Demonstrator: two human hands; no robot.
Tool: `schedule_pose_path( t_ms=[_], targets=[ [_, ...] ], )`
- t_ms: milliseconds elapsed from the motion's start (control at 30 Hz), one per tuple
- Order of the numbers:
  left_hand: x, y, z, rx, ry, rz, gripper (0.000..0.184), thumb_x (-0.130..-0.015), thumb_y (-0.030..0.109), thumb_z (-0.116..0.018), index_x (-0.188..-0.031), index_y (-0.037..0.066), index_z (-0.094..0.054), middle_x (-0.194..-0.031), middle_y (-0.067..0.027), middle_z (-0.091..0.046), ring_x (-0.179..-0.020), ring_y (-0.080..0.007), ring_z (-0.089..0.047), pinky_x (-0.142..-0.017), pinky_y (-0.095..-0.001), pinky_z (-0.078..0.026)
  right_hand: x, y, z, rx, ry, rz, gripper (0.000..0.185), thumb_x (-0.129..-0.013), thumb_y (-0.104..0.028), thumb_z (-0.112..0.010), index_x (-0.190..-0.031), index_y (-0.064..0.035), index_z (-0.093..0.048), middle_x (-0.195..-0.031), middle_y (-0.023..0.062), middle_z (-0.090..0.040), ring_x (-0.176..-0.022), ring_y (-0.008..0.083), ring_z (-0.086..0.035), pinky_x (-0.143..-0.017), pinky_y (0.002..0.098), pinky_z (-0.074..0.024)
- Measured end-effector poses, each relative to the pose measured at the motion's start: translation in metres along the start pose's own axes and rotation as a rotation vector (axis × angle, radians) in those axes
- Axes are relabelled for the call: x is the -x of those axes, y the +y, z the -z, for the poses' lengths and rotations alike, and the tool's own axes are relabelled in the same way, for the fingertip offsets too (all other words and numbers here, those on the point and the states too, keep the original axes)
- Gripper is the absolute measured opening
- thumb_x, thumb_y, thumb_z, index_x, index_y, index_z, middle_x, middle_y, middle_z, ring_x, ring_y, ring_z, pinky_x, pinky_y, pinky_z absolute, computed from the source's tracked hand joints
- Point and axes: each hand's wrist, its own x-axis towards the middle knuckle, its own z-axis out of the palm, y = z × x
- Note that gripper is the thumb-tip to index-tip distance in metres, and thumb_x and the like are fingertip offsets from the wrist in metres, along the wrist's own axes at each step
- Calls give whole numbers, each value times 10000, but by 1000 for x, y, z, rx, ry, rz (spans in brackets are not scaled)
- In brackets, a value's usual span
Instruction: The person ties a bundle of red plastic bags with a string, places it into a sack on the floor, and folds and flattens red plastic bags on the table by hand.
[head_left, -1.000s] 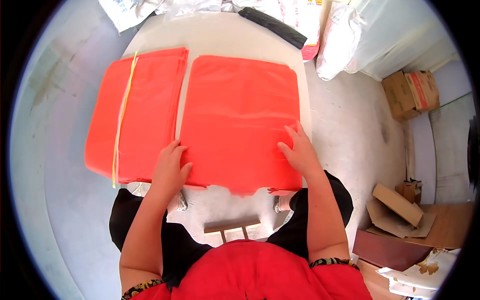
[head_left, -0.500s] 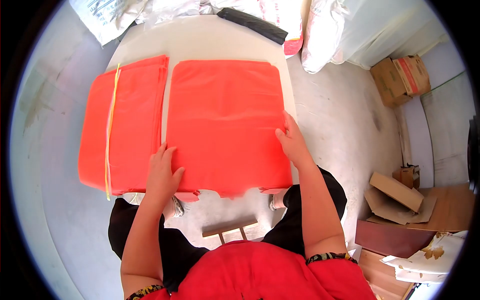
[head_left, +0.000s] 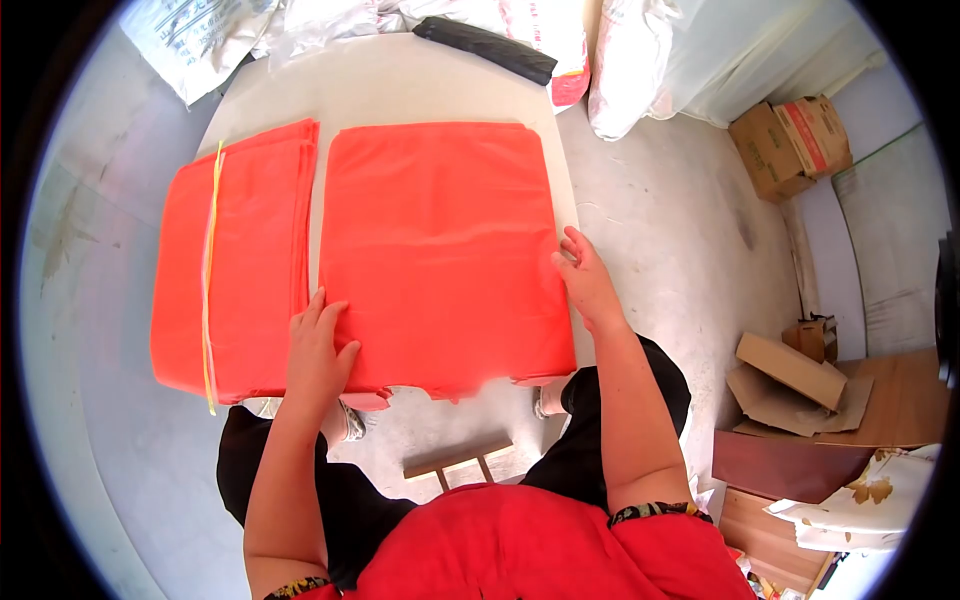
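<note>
A squared stack of thin red sheets that look like plastic bags lies in front of me, its near edge cut in a wavy outline. My left hand rests at the stack's lower left edge, fingers spread, thumb over the red surface. At the right edge is my right hand, thumb beside the side of the stack and fingers apart, slightly bent. Neither hand grips anything. To the left lies a second red stack, with yellow and pale strings running lengthwise across it.
Both stacks lie on a pale table with a rounded far end. A black roll sits at its far edge, near white sacks. Cardboard boxes stand on the right. A wooden stool frame is between my legs.
The view has shifted slightly, so the table and stacks appear a little further left. My right hand has eased slightly outward from the stack's right edge. My left hand stays at the left edge.
</note>
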Motion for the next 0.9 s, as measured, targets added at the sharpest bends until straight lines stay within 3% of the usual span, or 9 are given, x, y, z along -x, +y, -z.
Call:
schedule_pose_path(
  t_ms=[100, 200, 300, 400, 500, 700, 900],
  targets=[
    [0, 0, 0, 10, 8, -3, 587, -803, 92, -807, -1355, 55, -609, -1591, -229, -457, -1343, -432, -485, -1151, -478, -421, -4, 3, 6, 77, -37, -13, 696, -1034, -167, -635, -1629, -3, -313, -1593, 209, -464, -1343, 231, -548, -1120, 354, -455],
    [-1, 2, 2, 14, -2, 7, 586, -798, 85, -810, -1350, 56, -615, -1597, -222, -455, -1335, -428, -489, -1146, -474, -426, -10, 13, 6, 98, 22, 45, 686, -1004, -167, -670, -1588, 28, -368, -1438, 209, -620, -1204, 251, -653, -1018, 365, -525],
    [-1, 4, 3, 1, -2, 1, 584, -798, 85, -810, -1348, 56, -618, -1601, -218, -454, -1330, -424, -494, -1139, -470, -433, -18, 19, 8, 90, 37, 45, 692, -994, -178, -683, -1581, 27, -379, -1422, 216, -624, -1225, 262, -646, -1029, 370, -517],
    [-1, 5, 5, -23, -9, 5, 585, -799, 87, -812, -1350, 56, -617, -1603, -217, -452, -1326, -421, -498, -1132, -467, -440, -23, 20, 7, 90, -9, 0, 704, -1022, -168, -656, -1618, 7, -325, -1404, 159, -604, -1253, 211, -595, -1055, 353, -492],
    [-1, 3, 2, -31, -3, 1, 588, -797, 87, -816, -1350, 57, -617, -1606, -215, -449, -1323, -416, -501, -1128, -467, -442, -22, 16, 1, 124, 1, 41, 706, -1018, -160, -660, -1615, 11, -325, -1376, 149, -618, -1239, 217, -604, -1043, 358, -498],
    [-1, 3, 2, -26, -3, 0, 600, -787, 89, -823, -1350, 61, -618, -1614, -210, -442, -1319, -408, -503, -1125, -470, -446, -18, 5, -4, 150, 16, 77, 696, -1003, -137, -669, -1612, -17, -354, -1485, 160, -559, -1255, 227, -611, -1071, 363, -491],
    [-1, 4, 3, -14, -4, 2, 600, -784, 78, -822, -1347, 61, -617, -1614, -215, -439, -1318, -410, -502, -1120, -467, -452, -27, 20, -6, 340, 38, 216, 673, -981, -111, -672, -1592, -33, -402, -1571, 178, -494, -1408, 279, -522, -1139, 386, -445]
  ],
)
